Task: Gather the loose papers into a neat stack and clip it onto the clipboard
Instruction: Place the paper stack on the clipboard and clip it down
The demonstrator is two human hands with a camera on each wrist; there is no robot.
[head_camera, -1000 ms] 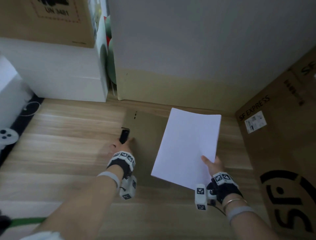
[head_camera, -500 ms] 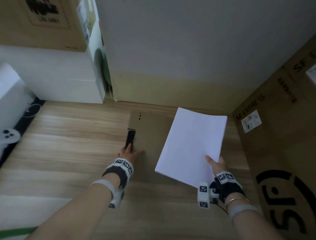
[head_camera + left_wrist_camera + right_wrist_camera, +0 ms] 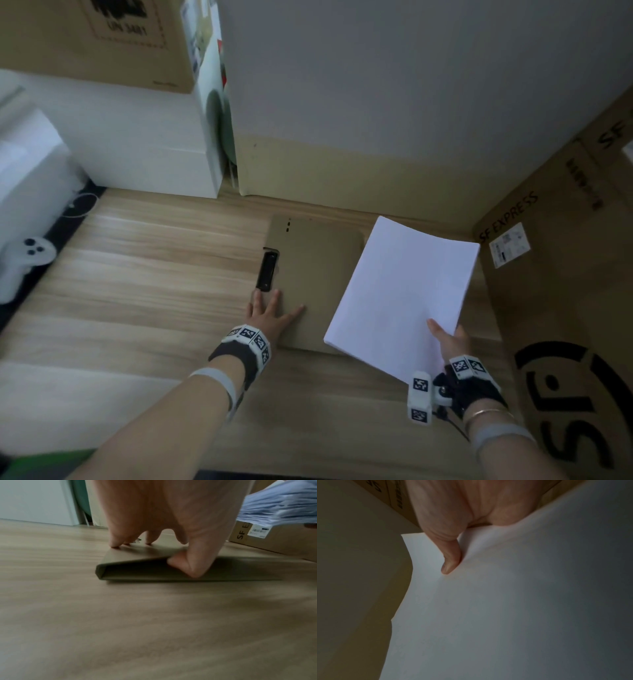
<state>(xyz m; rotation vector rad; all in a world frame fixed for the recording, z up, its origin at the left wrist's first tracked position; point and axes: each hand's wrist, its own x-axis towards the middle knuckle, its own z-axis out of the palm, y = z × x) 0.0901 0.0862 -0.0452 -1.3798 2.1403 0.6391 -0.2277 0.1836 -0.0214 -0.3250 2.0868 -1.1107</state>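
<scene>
A brown folding clipboard lies flat on the wooden floor, its black clip on the left edge. My left hand sits on its near left part, just below the clip. In the left wrist view the fingertips press on the cover while the thumb hooks under the cover's near edge, lifting it slightly. My right hand grips the near corner of a squared white paper stack, thumb on top. The stack hangs tilted above the clipboard's right side and hides it.
A large SF Express cardboard box stands close on the right. White boxes and a grey panel close off the back. A white game controller lies at far left. Bare floor stretches left of the clipboard.
My left hand has drawn back from the black clip to the clipboard's near left part, fingers spread. The paper stack stays held in my right hand, shifted slightly right.
</scene>
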